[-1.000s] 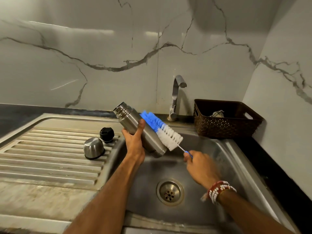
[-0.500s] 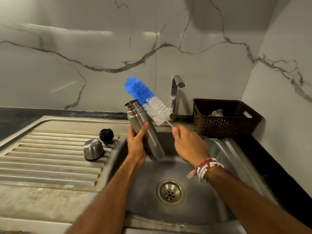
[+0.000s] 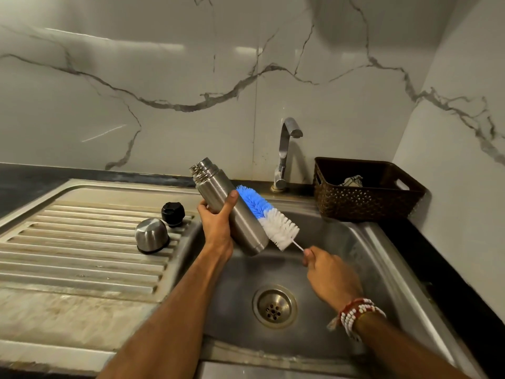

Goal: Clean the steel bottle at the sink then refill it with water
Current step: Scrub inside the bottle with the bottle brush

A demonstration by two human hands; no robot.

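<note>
Here, over a stainless-steel kitchen sink (image 3: 363,242), a person holds the steel bottle (image 3: 246,225) tilted above the basin, its open threaded mouth pointing up and to the rear left and its base angled down toward the right. The left hand (image 3: 218,225) is wrapped around the bottle's middle, the thumb lying across the front of the body. A bottle brush (image 3: 266,217) lies along the outside of the bottle's right flank with its bristles touching the metal: the blue half sits higher, just beside the thumb, and the white half sits lower, near the base. The right hand (image 3: 328,272), fingers curled, grips the brush's thin white stem below the bristles; a red-and-white bead bracelet (image 3: 355,315) circles that wrist. The round drain (image 3: 274,306) lies in the basin floor below and between both forearms. On the ribbed drainboard (image 3: 82,242) to the left, the steel cap (image 3: 151,235) stands dome up, with the black stopper (image 3: 173,213) just behind it, both near the basin's left edge and apart from the bottle. A chrome tap (image 3: 287,151) rises at the back rim. A dark brown woven basket (image 3: 363,198) sits on the counter at the right rear corner, holding a pale item too small to identify. Grey-veined marble panels (image 3: 164,77) line the walls.
</note>
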